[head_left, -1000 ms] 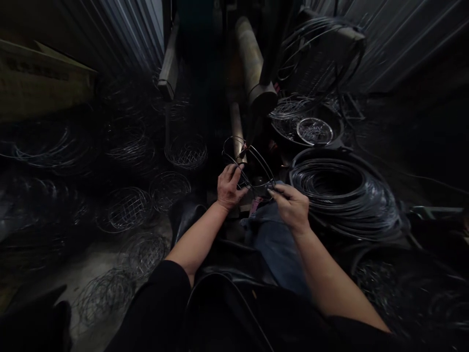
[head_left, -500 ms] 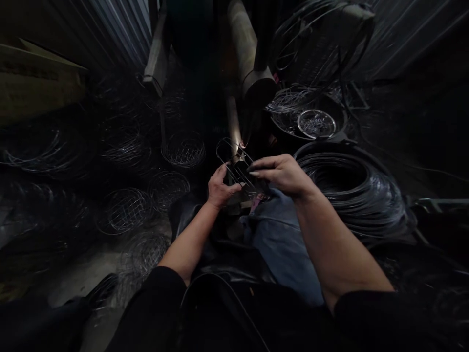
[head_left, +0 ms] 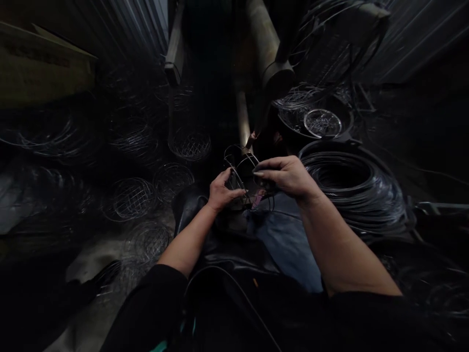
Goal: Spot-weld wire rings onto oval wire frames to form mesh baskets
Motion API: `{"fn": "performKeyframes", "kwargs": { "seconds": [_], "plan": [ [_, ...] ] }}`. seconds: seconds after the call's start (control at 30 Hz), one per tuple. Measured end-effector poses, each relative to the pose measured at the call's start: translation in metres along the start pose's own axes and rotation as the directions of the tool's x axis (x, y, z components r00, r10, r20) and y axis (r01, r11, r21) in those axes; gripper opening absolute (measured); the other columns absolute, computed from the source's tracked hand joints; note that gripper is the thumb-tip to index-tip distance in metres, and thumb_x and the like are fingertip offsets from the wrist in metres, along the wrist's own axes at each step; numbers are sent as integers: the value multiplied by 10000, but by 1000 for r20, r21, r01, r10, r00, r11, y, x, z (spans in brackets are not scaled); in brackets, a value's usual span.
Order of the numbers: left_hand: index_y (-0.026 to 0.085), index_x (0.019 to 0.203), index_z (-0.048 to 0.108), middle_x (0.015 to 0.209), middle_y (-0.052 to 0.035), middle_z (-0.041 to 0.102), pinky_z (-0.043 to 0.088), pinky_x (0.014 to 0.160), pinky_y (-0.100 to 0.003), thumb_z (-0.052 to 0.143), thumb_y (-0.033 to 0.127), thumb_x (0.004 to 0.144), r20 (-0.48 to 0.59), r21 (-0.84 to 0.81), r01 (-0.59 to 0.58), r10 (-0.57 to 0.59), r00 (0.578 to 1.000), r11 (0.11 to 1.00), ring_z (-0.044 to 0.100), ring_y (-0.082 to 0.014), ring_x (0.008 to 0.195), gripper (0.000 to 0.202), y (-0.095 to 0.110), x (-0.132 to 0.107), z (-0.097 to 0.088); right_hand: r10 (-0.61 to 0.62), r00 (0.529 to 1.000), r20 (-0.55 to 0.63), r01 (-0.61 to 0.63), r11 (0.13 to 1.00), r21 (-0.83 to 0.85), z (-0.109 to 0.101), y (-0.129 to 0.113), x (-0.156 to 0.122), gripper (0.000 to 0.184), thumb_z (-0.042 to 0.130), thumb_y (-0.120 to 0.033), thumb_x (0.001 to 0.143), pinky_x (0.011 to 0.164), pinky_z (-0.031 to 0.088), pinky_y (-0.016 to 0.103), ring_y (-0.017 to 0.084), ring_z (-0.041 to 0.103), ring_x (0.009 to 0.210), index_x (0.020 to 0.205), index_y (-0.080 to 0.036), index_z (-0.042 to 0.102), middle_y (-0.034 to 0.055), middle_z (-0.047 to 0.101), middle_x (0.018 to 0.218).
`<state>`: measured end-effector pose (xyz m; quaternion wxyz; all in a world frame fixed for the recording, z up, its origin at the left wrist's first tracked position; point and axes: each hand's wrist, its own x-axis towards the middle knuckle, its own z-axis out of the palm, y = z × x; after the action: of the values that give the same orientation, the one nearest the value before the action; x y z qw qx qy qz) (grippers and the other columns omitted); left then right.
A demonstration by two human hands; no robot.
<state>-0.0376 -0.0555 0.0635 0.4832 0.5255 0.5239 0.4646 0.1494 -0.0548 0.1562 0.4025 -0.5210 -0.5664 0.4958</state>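
Between my hands is a small wire frame (head_left: 240, 179) of thin bent metal rods, tilted below the tip of a metal bar (head_left: 243, 115). My left hand (head_left: 224, 190) is closed on the frame's left side, thumb and fingers around the rods. With thumb and fingertips pinched, my right hand (head_left: 287, 177) holds the frame's right side; its lower fingers are in shadow. A copper-coloured tip (head_left: 252, 139) sits just above the frame, beside the bar. In the dim light I cannot tell whether the frame touches either one.
A thick metal cylinder (head_left: 266, 41) juts toward me overhead. At the right lies a big coil of wire (head_left: 366, 210), with a basin (head_left: 346, 128) of small wire pieces behind it. Round wire grids (head_left: 134, 199) lie on the floor to the left. A cardboard box (head_left: 44, 68) stands farther left.
The wire frame has been turned and drawn slightly down from the bar's tip, with both hands still on it. The whole view has shifted a little.
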Motion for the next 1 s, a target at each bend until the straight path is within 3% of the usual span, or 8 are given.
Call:
{"fn": "performKeyframes", "kwargs": {
  "seconds": [0.1, 0.2, 0.37, 0.57, 0.73, 0.87, 0.9, 1.0],
  "plan": [
    [228, 1115, 685, 1079, -37, 647, 423, 1012, -296, 890, 190, 447, 2, 12, -20, 20, 1000, 1000, 585, -218, 1090, 701, -11, -9, -9, -82, 995, -51, 81, 996, -39, 9, 8, -11, 306, 774, -408, 657, 600, 512, 277, 189, 606, 658, 816, -148, 749, 28, 663, 727],
    [204, 1101, 679, 985, -26, 657, 492, 878, -284, 879, 246, 477, 18, -67, 74, -73, 997, 995, 618, -181, 922, 657, -22, -16, -19, -137, 987, -78, 134, 990, -43, 12, 23, -21, 304, 765, -391, 686, 679, 519, 277, 188, 621, 747, 889, -167, 728, 19, 673, 820],
    [154, 883, 688, 739, 14, 620, 479, 669, -223, 836, 273, 523, -43, -239, 230, -247, 968, 943, 564, -99, 665, 407, -34, -23, -32, 45, 998, -36, -42, 996, 82, 3, 46, -34, 377, 817, -426, 640, 596, 511, 270, 180, 623, 636, 868, -144, 713, 32, 660, 735],
    [143, 869, 682, 733, -4, 630, 464, 654, -227, 826, 275, 516, -67, -275, 259, -288, 955, 926, 571, -108, 668, 404, -39, -25, -35, 33, 999, 39, -33, 999, 14, 9, 43, -41, 380, 783, -458, 658, 562, 488, 273, 171, 590, 573, 827, -125, 714, 25, 627, 624],
    [134, 900, 681, 712, -3, 628, 462, 649, -244, 830, 300, 500, -109, -242, 278, -311, 944, 930, 565, -127, 679, 458, -39, -27, -33, -55, 998, -25, 51, 987, -154, 21, 37, -37, 390, 713, -464, 668, 674, 518, 318, 217, 629, 705, 878, -135, 734, 51, 683, 780],
    [129, 812, 671, 687, 5, 615, 458, 656, -255, 838, 273, 491, -170, -149, 239, -263, 950, 960, 538, -118, 653, 390, -34, -36, -26, -212, 977, -27, 170, 849, -500, 26, 42, -44, 327, 613, -387, 726, 792, 508, 368, 267, 654, 845, 933, -169, 742, 85, 703, 909],
    [131, 792, 664, 722, -5, 634, 468, 675, -263, 842, 257, 482, -183, -144, 222, -246, 952, 964, 548, -123, 669, 379, -32, -41, -25, -243, 970, 10, 201, 779, -594, 26, 44, -50, 308, 582, -365, 746, 772, 509, 379, 275, 658, 839, 934, -184, 744, 95, 703, 911],
    [125, 800, 676, 796, -39, 675, 505, 758, -310, 866, 213, 430, -74, -177, 285, -302, 950, 942, 592, -153, 711, 425, -26, -60, -21, -294, 950, 106, 268, 593, -759, 23, 51, -68, 284, 491, -359, 843, 584, 492, 393, 291, 661, 721, 886, -237, 743, 136, 695, 849]
  ]
}}
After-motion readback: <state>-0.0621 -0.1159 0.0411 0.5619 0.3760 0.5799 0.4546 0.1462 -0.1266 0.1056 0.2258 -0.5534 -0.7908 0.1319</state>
